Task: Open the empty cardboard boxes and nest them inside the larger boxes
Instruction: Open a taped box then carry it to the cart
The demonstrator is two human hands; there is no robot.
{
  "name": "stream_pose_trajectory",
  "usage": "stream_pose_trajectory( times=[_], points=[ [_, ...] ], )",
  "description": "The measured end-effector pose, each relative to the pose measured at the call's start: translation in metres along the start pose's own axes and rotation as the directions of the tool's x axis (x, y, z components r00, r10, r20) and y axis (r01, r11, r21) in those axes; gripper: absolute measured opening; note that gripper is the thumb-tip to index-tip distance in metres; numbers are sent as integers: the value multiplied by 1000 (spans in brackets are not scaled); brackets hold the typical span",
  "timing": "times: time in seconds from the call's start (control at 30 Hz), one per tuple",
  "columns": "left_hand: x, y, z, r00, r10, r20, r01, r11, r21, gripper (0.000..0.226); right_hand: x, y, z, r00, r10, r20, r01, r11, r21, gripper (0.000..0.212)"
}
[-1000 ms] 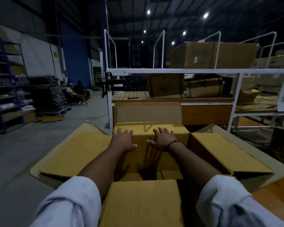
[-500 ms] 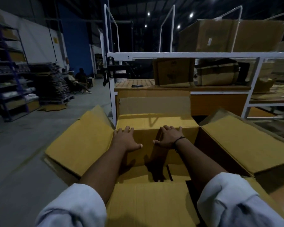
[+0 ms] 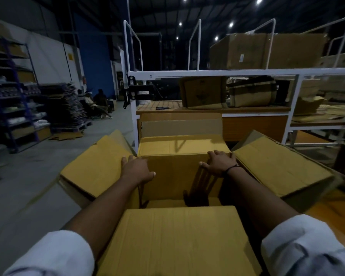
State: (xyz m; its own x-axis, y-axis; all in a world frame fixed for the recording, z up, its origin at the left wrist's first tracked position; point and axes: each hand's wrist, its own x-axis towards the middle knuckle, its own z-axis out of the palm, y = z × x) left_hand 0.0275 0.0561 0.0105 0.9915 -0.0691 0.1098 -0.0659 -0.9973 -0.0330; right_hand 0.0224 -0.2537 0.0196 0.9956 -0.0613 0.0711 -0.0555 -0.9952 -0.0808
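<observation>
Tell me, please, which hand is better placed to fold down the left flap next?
Left, probably. The left hand already rests at the box's far left corner, touching the left flap. The right hand is at the right corner, beside the right flap.

Both arms are stretched forward, bare from rolled pale sleeves up to the hands. The left hand is laid palm down, fingers pointed ahead and slightly spread, the thumb stuck out to the right. The right hand is set palm down as well, fingers curled over an edge at their tips, the thumb pointed left. A dark band is worn at the right wrist. The hands are held well apart, at about the same height, the left a little nearer. Neither hand is closed into a fist; both are pressed flat rather than clenched around anything. The forearms are angled inward.
</observation>
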Motion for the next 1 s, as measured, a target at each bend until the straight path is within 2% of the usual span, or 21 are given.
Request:
stream_pose_trajectory(
  times=[0.1, 0.17, 0.27, 0.37, 0.47, 0.53, 0.67, 0.77, 0.83, 0.93, 1.0],
  points=[
    [-25, -8, -5, 998, -66, -19, 66, 998, 24, 66, -25, 33, -3, 992, 114, 51, -109, 990, -86, 82],
    [-44, -11, -9, 993, -115, -14, 115, 992, 52, 69, -44, 53, -4, 985, 170, 37, -165, 979, -118, 80],
    [-73, -12, -13, 977, -213, -17, 213, 976, 42, 74, -67, 73, -6, 989, 147, 18, -143, 979, -145, 77],
    [-97, -22, -9, 964, -266, -4, 264, 961, -82, 85, -84, 86, -8, 996, 82, 28, -79, 992, -99, 79],
    [-114, -31, -6, 970, -238, 46, 242, 952, -188, 96, -100, 89, -12, 998, 41, 51, -42, 999, 11, 78],
    [-122, -26, -8, 972, -232, 40, 236, 953, -192, 97, -111, 88, -15, 999, 11, 33, -13, 997, 72, 73],
    [-145, -1, -16, 977, -213, 3, 210, 961, -178, 93, -133, 81, -12, 998, -60, 16, 59, 996, 73, 66],
    [-162, 24, -20, 984, -174, -21, 164, 955, -249, 84, -150, 77, -17, 997, -76, 13, 72, 979, 193, 67],
    [-168, 40, -22, 989, -146, -5, 137, 942, -306, 90, -163, 77, -23, 996, -88, 6, 84, 969, 233, 68],
    [-174, 64, -25, 996, -92, 9, 89, 929, -360, 115, -183, 80, -29, 994, -107, -3, 104, 962, 251, 65],
    [-178, 84, -27, 998, -68, -6, 61, 926, -372, 109, -196, 85, -32, 994, -113, 2, 109, 967, 231, 67]
  ],
)
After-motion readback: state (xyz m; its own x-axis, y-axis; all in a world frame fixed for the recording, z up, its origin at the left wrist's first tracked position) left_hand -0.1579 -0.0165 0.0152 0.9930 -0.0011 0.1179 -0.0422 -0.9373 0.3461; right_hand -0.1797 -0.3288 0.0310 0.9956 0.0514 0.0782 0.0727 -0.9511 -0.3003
